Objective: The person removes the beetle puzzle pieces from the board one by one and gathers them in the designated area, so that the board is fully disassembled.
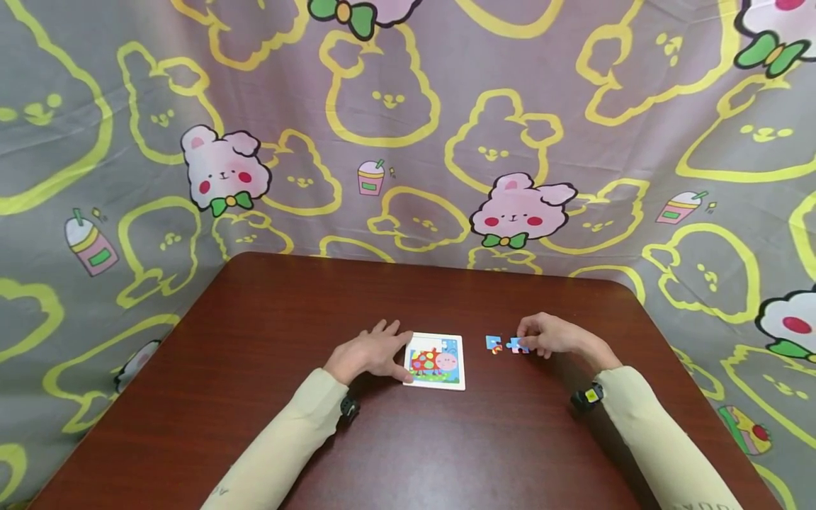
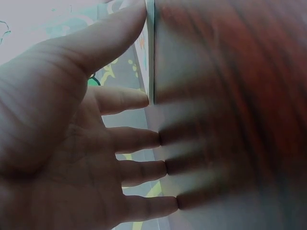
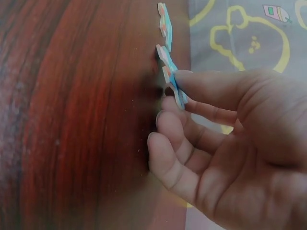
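A square jigsaw puzzle tray (image 1: 440,387) with a white border lies flat on the table, showing a pink-faced, spotted red ladybird picture with a bare white patch at its upper left. My left hand (image 1: 371,352) spreads at the tray's left side; thumb and index fingertip touch its edge while the other straight fingertips rest on the tabletop. To the right of the tray, my right hand (image 1: 552,335) pinches a blue jigsaw piece (image 3: 166,60) between thumb and fingers, tilted against the table. Just left of it lies a second jigsaw piece (image 1: 494,343), blue with red and yellow.
The dark reddish-brown wooden table (image 1: 408,446) has rounded far corners. Behind it and at both sides hangs a grey cloth (image 1: 395,71) printed with yellow outlines and rabbit faces. A dark band (image 1: 585,398) is strapped round the right wrist.
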`<state>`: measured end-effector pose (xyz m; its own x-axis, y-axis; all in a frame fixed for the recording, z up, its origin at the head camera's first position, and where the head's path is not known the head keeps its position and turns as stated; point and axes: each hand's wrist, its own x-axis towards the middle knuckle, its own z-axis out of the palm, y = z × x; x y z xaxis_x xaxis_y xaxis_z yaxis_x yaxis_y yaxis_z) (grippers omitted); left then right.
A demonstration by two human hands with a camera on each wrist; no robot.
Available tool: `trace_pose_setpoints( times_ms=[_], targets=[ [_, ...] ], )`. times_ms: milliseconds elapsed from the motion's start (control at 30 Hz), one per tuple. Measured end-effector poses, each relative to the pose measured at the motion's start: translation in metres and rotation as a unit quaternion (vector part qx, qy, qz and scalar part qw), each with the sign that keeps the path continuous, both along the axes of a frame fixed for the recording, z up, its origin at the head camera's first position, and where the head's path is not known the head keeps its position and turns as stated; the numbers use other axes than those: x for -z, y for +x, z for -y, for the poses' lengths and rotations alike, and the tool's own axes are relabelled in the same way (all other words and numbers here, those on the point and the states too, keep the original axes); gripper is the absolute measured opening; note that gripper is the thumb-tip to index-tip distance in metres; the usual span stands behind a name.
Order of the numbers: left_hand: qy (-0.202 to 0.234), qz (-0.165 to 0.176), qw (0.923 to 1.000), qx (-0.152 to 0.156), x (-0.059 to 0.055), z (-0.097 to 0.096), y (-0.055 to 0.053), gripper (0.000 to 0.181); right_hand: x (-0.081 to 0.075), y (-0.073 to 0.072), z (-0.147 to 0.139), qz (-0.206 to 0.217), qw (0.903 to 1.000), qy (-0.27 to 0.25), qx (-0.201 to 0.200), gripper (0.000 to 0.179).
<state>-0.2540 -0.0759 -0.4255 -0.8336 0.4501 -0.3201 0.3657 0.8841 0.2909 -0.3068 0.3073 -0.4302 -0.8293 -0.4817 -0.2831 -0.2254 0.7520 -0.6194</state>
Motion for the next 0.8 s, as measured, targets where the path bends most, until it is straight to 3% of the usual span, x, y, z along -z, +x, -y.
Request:
trace_pose_setpoints(
  times_ms=[200,433,800],
  targets=[
    [0.005,0.002,1.0,-0.001,-0.001,0.0,0.0,0.091,-0.005,0.005,0.008,-0.01,0.9986,0.041,0.033,0.014],
    [0.003,0.007,0.9999,-0.008,-0.002,-0.001,0.001,0.09,-0.012,0.012,0.026,-0.047,0.9904,0.119,0.052,0.015],
    [0.0,0.009,0.9999,-0.007,0.001,0.001,-0.001,0.091,-0.012,0.013,0.034,-0.041,0.9858,0.145,0.075,0.016]
  ],
)
